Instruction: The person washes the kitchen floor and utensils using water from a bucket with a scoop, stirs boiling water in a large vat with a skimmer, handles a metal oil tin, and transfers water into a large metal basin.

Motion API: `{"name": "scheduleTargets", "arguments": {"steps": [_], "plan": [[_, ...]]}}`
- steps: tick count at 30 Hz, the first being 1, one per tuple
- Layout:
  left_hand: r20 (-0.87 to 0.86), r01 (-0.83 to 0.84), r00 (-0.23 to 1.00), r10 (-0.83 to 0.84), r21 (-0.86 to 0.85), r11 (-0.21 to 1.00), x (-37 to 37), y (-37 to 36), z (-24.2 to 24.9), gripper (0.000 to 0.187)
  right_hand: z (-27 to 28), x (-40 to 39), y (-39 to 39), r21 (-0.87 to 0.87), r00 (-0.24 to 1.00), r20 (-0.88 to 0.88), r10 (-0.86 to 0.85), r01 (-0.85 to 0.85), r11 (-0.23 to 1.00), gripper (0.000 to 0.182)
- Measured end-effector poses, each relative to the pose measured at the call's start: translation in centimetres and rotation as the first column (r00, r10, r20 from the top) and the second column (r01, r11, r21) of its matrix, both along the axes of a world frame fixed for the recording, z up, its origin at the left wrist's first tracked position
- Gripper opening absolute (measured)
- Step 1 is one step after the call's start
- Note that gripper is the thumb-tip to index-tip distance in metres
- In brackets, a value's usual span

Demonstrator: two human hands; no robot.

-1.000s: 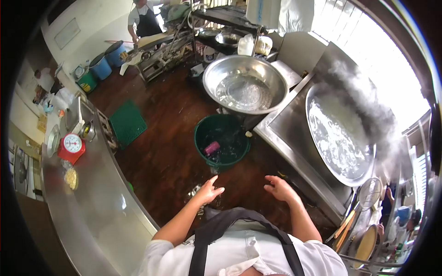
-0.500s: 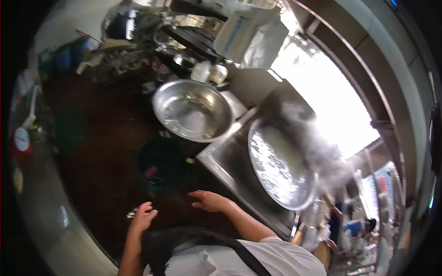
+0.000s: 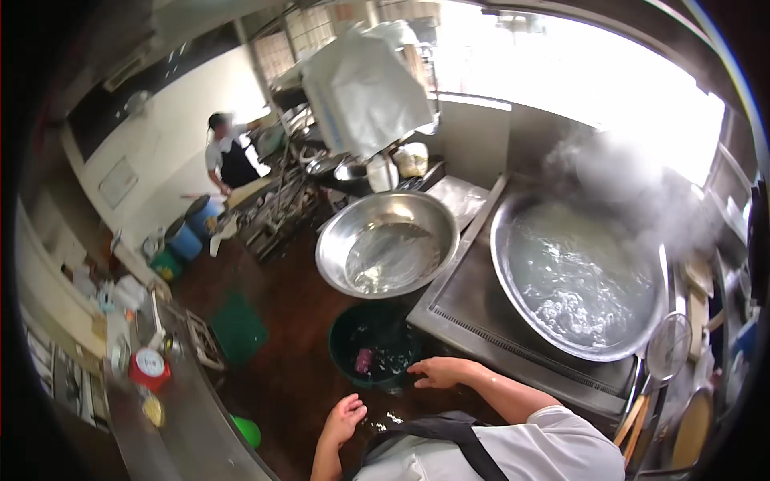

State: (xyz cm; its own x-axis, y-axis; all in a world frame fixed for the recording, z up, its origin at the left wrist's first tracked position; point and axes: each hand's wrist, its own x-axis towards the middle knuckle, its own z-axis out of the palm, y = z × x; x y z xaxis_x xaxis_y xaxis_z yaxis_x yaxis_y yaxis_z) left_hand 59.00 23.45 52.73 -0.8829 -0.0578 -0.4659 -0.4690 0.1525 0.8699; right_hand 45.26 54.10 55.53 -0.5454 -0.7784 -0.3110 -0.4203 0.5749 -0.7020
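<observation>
My left hand [image 3: 345, 418] hangs low in front of my apron, its fingers apart and nothing in them. Beside the stove edge, my right hand [image 3: 437, 373] reaches over the near rim of a dark green tub [image 3: 341, 361], fingers spread and holding nothing. A reddish-purple item [image 3: 364, 360] lies inside the tub. Above the tub stands a wide steel basin [image 3: 393, 244] with clear liquid in it. To the right, a large pan [image 3: 577, 272] of bubbling, steaming water sits on the stove [image 3: 465, 321].
A mesh strainer [image 3: 668, 346] is right of the pan. On the left counter [image 3: 184, 417] stands a red scale [image 3: 149, 367]. A green mat [image 3: 239, 327] lies on the floor. A person [image 3: 231, 156] in a dark apron stands at the far left, near blue barrels [image 3: 184, 240].
The view has swung left and up, bringing the person and barrels into clear sight. Both of my hands remain empty near the tub, with the right now at its rim.
</observation>
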Motion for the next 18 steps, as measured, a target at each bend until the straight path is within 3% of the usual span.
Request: {"name": "scheduleTargets", "arguments": {"steps": [3, 9, 18], "plan": [[0.028, 0.15, 0.989, -0.148, -0.135, 0.979, -1.7, 2.2, -0.1, 0.06, -0.3, -0.6, 3.3, -0.032, 0.998, -0.006, -0.057, 0.057, 0.998, 0.057], [0.061, 0.315, 0.949, -0.309, -0.206, 0.926, -5.4, 7.2, 2.1, 0.059, -1.8, 1.0, 10.2, -0.062, 0.976, 0.026, -0.216, 0.218, 0.974, 0.056], [0.007, 0.438, 0.897, -0.442, -0.149, 0.887, -9.2, 11.6, 1.2, 0.057, -2.7, 4.2, 16.6, -0.008, 0.925, 0.05, -0.376, 0.377, 0.926, 0.056]]}}
